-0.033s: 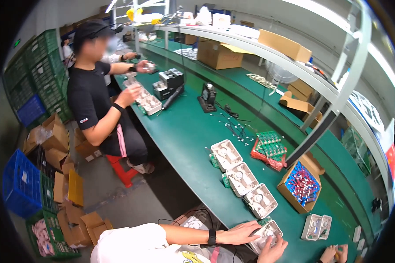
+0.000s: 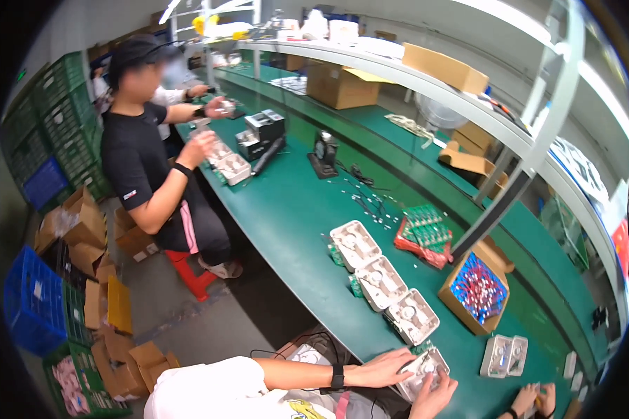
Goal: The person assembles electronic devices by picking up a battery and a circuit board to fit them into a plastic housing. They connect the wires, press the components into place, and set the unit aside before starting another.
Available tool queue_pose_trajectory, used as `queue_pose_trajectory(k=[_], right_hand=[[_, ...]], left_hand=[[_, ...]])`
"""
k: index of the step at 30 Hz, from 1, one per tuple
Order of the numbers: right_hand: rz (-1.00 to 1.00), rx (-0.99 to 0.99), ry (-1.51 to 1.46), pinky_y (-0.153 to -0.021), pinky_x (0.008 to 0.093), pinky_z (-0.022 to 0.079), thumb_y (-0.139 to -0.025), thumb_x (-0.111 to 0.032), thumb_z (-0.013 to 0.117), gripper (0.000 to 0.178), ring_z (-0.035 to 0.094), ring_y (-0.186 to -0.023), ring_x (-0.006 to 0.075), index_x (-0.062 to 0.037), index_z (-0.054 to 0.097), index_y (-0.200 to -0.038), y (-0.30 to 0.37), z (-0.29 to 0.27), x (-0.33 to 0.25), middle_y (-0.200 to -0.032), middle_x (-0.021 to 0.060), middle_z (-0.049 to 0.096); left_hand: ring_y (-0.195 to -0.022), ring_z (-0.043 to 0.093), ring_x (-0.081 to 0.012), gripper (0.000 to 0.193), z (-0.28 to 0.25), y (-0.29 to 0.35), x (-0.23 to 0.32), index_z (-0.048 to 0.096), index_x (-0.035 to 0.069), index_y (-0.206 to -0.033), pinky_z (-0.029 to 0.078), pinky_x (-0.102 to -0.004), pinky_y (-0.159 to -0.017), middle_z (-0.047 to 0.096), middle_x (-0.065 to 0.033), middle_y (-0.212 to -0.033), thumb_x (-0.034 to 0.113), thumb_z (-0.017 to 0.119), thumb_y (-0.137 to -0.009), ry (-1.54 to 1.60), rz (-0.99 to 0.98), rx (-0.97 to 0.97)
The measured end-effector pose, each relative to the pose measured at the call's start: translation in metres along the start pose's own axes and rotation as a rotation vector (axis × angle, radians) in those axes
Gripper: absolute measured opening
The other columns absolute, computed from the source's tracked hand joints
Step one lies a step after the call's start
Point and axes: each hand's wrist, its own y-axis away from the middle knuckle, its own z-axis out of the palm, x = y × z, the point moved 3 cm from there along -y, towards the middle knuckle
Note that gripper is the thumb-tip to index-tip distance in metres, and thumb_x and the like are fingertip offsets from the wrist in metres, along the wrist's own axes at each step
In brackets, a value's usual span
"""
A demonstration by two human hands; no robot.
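Note:
A white plastic housing (image 2: 426,364) with fittings inside lies at the table's near edge. My left hand (image 2: 386,368), with a black band on its wrist, grips its left side, the fingers curled over the rim. My right hand (image 2: 435,398) holds it from the near right, thumb and fingers bent into the shell. Whatever small part the fingertips press is hidden. A green circuit board (image 2: 422,347) sticks out at its far edge. Beyond it stand three similar open housings (image 2: 382,282) in a slanting row, with green boards along their left sides.
Farther right are a carton of red-and-blue wired parts (image 2: 479,293), stacked green boards (image 2: 426,229) and two small housings (image 2: 497,356). Another person's hands (image 2: 534,400) work at the lower right. A co-worker in black (image 2: 136,140) sits at the far left. A shelf post (image 2: 496,209) rises from the table.
The whole view has shifted slightly. Both my hands stay on the same housing, with only a small change in the right fingers.

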Motion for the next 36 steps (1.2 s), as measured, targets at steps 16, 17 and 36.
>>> queue_pose_trajectory(k=[16,17,36], right_hand=[[0.054,0.032,-0.384,-0.067,0.0385,0.051,-0.091,-0.009,0.079,0.014,0.063,-0.072,0.0273,-0.0052,0.078,-0.105,-0.082,0.025,0.003,-0.088,0.0106,0.063],[0.007,0.059,-0.398,-0.066,0.0367,0.050,-0.090,-0.008,0.080,0.017,0.061,-0.070,0.0245,-0.0051,0.079,-0.106,-0.084,0.026,0.002,-0.088,0.0099,0.065],[0.128,0.048,-1.297,-0.073,0.0256,0.060,-0.104,-0.005,0.067,0.023,0.074,-0.084,0.0110,0.0043,0.073,-0.125,-0.103,0.005,0.044,-0.101,0.0089,0.080]], left_hand=[[-0.066,0.057,-0.0085,0.057,-0.022,-0.087,-0.039,0.052,-0.001,-0.144,0.048,-0.0261,-0.061,0.058,-0.0037,-0.084,0.004,0.077,-0.093,-0.030,-0.127,0.001],[-0.066,0.058,-0.0114,0.059,-0.022,-0.087,-0.035,0.050,-0.001,-0.146,0.049,-0.0288,-0.061,0.058,-0.0052,-0.083,0.005,0.076,-0.094,-0.032,-0.138,-0.004],[-0.050,0.060,-0.0250,0.032,-0.005,-0.162,-0.009,0.066,0.000,-0.125,0.050,-0.0418,-0.058,0.067,-0.0142,-0.066,0.014,0.073,-0.098,-0.423,-0.109,-0.137]])
